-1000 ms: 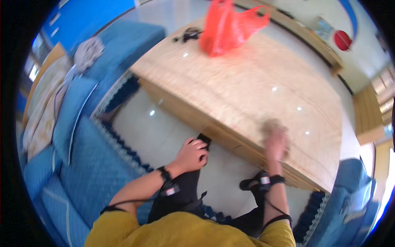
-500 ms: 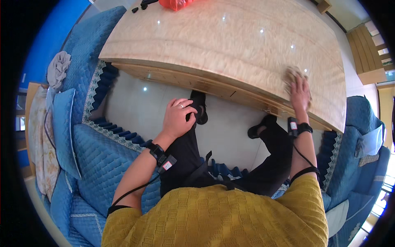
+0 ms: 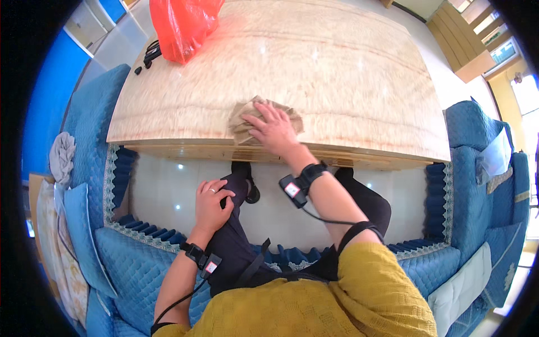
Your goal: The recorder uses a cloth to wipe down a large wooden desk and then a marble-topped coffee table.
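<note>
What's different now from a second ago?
The right hand and the beige-brown cloth beneath it first went right along the tabletop, then swept left, and are now near the middle of its near edge. Nothing was visibly picked up or let go. The left hand stayed on the left knee, and the red plastic bag stayed on the tabletop's left side.

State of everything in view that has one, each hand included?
Brown cloth: rumpled, spread on table
Right hand: open, palm-down on brown cloth
Left hand: loosely curled, no object visible in it
Red bag: upright, contents unclear
Grey fabric: bunched
</note>
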`<act>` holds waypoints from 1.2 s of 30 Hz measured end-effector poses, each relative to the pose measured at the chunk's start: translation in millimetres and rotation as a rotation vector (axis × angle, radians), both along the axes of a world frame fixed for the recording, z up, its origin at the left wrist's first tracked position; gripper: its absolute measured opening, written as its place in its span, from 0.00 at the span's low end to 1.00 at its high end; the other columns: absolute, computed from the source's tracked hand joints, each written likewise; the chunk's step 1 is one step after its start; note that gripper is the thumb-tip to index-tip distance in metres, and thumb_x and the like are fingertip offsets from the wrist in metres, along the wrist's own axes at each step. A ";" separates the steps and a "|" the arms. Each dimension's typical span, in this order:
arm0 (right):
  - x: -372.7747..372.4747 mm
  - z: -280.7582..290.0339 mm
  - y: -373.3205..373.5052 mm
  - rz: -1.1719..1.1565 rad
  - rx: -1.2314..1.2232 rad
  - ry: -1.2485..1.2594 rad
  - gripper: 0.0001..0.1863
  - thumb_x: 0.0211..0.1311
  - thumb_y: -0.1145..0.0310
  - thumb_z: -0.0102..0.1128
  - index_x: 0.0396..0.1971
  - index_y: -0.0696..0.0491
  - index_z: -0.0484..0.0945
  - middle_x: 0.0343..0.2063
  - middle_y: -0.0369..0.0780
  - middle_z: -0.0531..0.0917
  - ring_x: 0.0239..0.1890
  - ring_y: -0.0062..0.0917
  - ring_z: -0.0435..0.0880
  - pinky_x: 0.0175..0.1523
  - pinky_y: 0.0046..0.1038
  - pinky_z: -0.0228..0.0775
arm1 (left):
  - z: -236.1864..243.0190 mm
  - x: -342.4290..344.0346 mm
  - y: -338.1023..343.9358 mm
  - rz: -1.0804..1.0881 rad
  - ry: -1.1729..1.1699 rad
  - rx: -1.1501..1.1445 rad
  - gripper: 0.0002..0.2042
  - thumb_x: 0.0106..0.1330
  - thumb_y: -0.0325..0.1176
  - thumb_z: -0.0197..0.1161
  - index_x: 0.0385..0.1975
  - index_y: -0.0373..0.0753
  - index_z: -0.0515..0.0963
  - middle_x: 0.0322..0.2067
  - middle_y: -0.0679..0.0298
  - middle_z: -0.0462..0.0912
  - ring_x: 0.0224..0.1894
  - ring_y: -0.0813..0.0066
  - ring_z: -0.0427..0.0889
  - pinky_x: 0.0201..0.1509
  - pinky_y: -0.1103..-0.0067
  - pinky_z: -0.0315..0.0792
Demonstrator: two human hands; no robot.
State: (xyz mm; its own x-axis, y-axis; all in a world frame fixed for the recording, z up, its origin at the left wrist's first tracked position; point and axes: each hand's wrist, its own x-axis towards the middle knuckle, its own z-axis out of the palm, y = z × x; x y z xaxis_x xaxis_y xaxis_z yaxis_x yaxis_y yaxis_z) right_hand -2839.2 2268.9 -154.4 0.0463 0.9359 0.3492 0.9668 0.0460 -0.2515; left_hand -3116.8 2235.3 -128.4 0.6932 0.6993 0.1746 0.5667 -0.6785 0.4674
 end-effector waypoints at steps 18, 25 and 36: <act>104.1 -6.1 -108.2 -0.633 -0.159 -0.175 0.23 0.66 0.57 0.51 0.61 0.32 0.66 0.64 0.40 0.66 0.66 0.40 0.63 0.64 0.45 0.61 | -5.6 11.4 11.3 -0.024 -0.097 0.062 0.04 0.53 0.32 0.61 0.24 0.44 0.83 0.40 0.58 0.84 0.49 0.63 0.78 0.61 0.66 0.63; 53.8 47.6 -69.9 -0.373 -0.060 0.652 0.16 0.65 0.64 0.55 0.52 0.45 0.76 0.44 0.39 0.79 0.49 0.32 0.76 0.52 0.36 0.72 | -11.5 3.8 4.6 0.012 -0.105 0.065 0.04 0.53 0.31 0.61 0.25 0.44 0.83 0.44 0.58 0.83 0.51 0.61 0.77 0.62 0.64 0.62; 110.7 53.7 -101.0 -0.855 0.136 0.911 0.29 0.63 0.53 0.56 0.61 0.48 0.66 0.53 0.46 0.74 0.52 0.31 0.76 0.53 0.31 0.70 | -17.5 -14.7 5.4 0.086 -0.154 0.051 0.04 0.54 0.33 0.61 0.24 0.45 0.83 0.44 0.59 0.83 0.54 0.62 0.76 0.64 0.62 0.60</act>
State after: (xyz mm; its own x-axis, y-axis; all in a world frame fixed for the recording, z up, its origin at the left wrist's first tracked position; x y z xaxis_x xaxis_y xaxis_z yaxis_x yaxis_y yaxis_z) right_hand -2728.5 2167.9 -100.7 0.8939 0.4467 -0.0373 0.1782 -0.4305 -0.8848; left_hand -3131.5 2240.7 -146.0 0.5934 0.7423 0.3112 0.5481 -0.6558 0.5191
